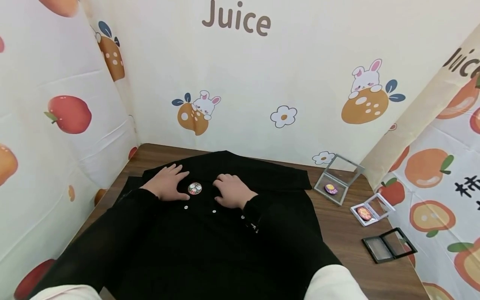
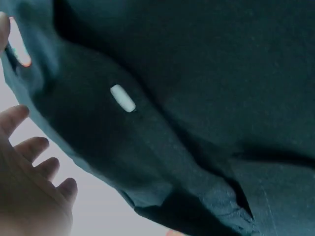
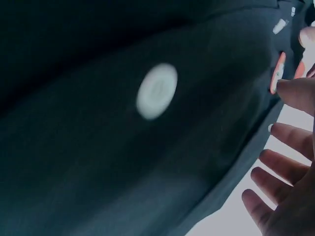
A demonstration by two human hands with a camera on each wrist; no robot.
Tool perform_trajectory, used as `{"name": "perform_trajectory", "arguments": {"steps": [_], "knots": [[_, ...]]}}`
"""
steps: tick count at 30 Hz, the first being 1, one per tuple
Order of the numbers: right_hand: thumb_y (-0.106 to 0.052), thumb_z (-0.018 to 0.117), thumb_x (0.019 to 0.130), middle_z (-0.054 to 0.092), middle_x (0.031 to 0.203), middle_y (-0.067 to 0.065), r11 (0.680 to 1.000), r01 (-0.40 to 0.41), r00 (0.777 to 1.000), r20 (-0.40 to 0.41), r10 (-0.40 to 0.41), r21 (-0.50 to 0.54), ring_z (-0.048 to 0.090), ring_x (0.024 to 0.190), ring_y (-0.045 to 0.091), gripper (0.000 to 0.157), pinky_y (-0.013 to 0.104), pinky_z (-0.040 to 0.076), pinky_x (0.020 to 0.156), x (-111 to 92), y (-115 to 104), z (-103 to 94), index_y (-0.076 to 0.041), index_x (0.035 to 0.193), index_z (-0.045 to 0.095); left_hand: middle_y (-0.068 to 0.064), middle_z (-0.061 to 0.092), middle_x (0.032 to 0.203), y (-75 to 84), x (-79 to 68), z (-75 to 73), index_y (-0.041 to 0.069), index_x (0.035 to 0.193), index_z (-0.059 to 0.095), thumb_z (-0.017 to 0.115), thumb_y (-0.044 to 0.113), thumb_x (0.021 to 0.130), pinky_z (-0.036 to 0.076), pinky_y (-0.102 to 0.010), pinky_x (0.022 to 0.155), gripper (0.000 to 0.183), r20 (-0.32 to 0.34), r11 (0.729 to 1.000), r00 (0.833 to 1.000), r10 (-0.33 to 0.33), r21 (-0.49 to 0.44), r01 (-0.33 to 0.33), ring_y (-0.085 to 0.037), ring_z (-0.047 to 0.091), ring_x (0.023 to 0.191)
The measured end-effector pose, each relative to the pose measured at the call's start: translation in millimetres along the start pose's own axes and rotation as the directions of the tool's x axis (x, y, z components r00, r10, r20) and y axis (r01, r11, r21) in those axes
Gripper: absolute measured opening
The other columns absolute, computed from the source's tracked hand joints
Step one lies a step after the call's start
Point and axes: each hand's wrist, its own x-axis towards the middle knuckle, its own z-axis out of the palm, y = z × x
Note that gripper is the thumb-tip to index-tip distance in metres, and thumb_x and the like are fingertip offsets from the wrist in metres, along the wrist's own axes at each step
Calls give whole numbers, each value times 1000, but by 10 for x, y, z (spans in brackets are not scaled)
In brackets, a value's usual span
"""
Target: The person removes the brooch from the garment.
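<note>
A black buttoned garment (image 1: pixel 225 250) lies spread on the wooden table. On its upper part sits a round patterned pin badge (image 1: pixel 194 188), face up between the two hands. My left hand (image 1: pixel 167 183) rests on the cloth just left of the badge, fingers spread and thumb close under it. To the badge's right, my right hand (image 1: pixel 233 191) touches the cloth with loosely bent fingers. Small white buttons run across below them, among them one button (image 1: pixel 214 211) near the right thumb. A button (image 2: pixel 122 98) also shows in the left wrist view, and the badge (image 3: pixel 278 73) appears edge-on in the right wrist view.
Along the table's right side stand three opened hinged cases: a grey case (image 1: pixel 325 195) holding a purple badge (image 1: pixel 331 189), a white case (image 1: pixel 379 217) with an orange badge (image 1: pixel 363 213), and a black case (image 1: pixel 380 261). Printed cloth (image 1: pixel 243 75) walls surround the table (image 1: pixel 360 266).
</note>
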Motion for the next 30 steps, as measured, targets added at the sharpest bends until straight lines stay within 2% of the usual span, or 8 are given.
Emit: {"name": "perform_trajectory", "arguments": {"steps": [6,11,18,26,30], "knots": [[-44,66,100,51,147,1,1000,5,999,33,-4,-11,48,136,19,53,40,39,113,203,-195,116,-20,147,55,-29,24,165,-39,69,107,7,159,38,74,63,86,12,-64,121,100,87,1000,996,-19,-18,21,-51,17,151],[-42,64,101,47,153,2,1000,26,998,48,-25,-1,46,140,20,56,40,39,113,293,-273,153,-20,151,52,-29,22,165,-50,77,154,7,160,37,74,65,85,12,-65,120,102,116,998,993,-35,-55,42,-51,17,151],[-37,59,105,42,160,0,997,81,995,57,-81,6,42,143,21,53,39,39,115,290,-268,166,-26,155,48,-29,20,166,-36,81,153,7,161,35,72,65,86,12,-66,120,101,128,996,991,-25,-77,35,-51,16,151],[-26,52,109,39,162,0,983,182,980,74,-182,11,39,147,21,48,37,33,119,258,-250,137,-39,155,47,-30,20,165,-63,71,142,5,160,36,72,63,87,13,-68,119,100,124,996,992,-16,-84,27,-53,16,151],[-24,51,110,36,164,0,981,196,976,99,-196,8,36,149,23,46,36,30,120,263,-245,137,-41,153,50,-30,20,165,-76,77,148,5,160,36,72,64,87,13,-68,119,100,125,996,992,-18,-86,29,-53,16,151]]}}
